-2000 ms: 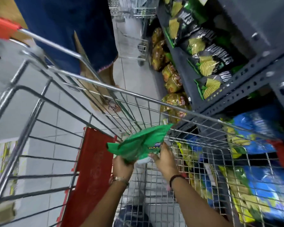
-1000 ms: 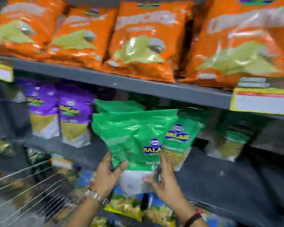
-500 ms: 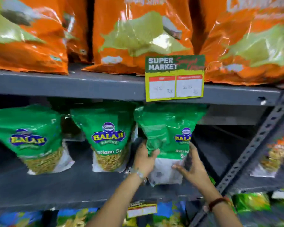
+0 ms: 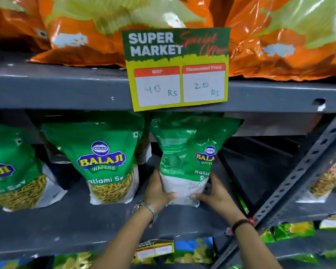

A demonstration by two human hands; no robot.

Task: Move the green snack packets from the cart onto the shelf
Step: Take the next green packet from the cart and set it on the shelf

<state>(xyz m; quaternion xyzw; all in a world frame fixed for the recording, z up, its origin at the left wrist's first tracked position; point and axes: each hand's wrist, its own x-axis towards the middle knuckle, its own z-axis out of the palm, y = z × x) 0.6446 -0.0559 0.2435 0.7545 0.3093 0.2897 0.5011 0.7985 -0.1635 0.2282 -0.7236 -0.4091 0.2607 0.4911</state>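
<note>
Both hands, left hand (image 4: 157, 193) and right hand (image 4: 215, 193), clasp the green snack packet (image 4: 186, 152) low down, fingers wrapped around its sides. It stands upright on the grey shelf (image 4: 85, 222), just right of a matching packet (image 4: 105, 160), below the price card (image 4: 177, 68).

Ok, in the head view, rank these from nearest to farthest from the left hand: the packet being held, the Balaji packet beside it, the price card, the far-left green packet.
1. Held packet: touching the left hand, on its right.
2. Balaji packet beside it: just left of the hand.
3. Price card: above, on the upper shelf edge.
4. Far-left green packet: at the frame's left edge.
</note>
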